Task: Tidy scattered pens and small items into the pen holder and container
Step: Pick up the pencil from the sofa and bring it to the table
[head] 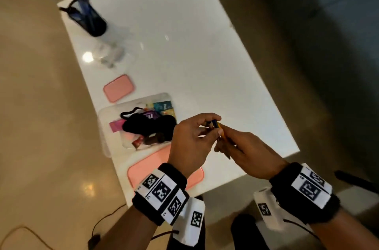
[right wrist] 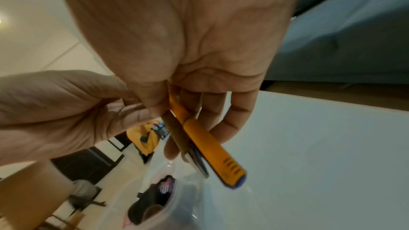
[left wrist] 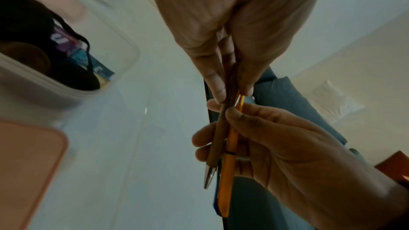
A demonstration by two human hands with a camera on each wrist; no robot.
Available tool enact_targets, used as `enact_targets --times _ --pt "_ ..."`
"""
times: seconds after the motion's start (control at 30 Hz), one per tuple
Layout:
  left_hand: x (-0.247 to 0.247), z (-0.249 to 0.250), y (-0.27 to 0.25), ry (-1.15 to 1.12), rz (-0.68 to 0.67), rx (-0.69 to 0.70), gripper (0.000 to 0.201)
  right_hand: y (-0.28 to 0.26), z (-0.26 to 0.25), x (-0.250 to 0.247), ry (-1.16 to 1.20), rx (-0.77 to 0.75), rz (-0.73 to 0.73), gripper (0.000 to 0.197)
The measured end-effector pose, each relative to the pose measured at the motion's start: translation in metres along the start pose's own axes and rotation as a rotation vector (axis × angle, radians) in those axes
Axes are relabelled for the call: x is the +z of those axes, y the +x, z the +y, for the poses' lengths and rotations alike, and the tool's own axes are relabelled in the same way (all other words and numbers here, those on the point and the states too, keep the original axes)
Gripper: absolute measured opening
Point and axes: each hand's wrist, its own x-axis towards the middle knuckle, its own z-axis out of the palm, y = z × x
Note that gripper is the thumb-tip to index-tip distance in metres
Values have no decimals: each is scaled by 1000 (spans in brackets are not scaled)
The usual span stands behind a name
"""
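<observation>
Above the table's near right part, both hands hold a small bundle of pens between them. An orange pen [head: 219,126] with a blue end [right wrist: 205,139] lies beside a brown pen [left wrist: 218,128] with a silver tip. My left hand [head: 213,125] pinches the bundle's far end with curled fingers. My right hand [head: 222,141] grips the same pens lower down, thumb on top [left wrist: 232,113]. The black mesh pen holder [head: 88,18] stands at the far left with several pens in it. A clear container [head: 102,114] left of my hands holds a black strap and small packets.
The white table [head: 184,55] is narrow, with floor on the left and a dark sofa on the right. A large pink lid [head: 143,167] lies under my left wrist, a small pink lid [head: 119,88] beyond the container, and a small clear box [head: 108,55] near the holder.
</observation>
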Motion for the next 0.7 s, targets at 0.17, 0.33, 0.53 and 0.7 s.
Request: enact_targets --times 0.17,0.33,0.53,0.7 --pt "-61 8 14 -90 173 94 23 61 -50 -7 -189 -75 -117 17" --pt "-133 17 37 180 264 182 37 130 -84 -18 -457 -138 -73 21" --pt "-274 -31 98 500 476 24 27 227 -110 -20 -385 -235 113 20" --pt "-343 -83 167 929 172 -294 90 309 -117 -10 -289 -350 286 24"
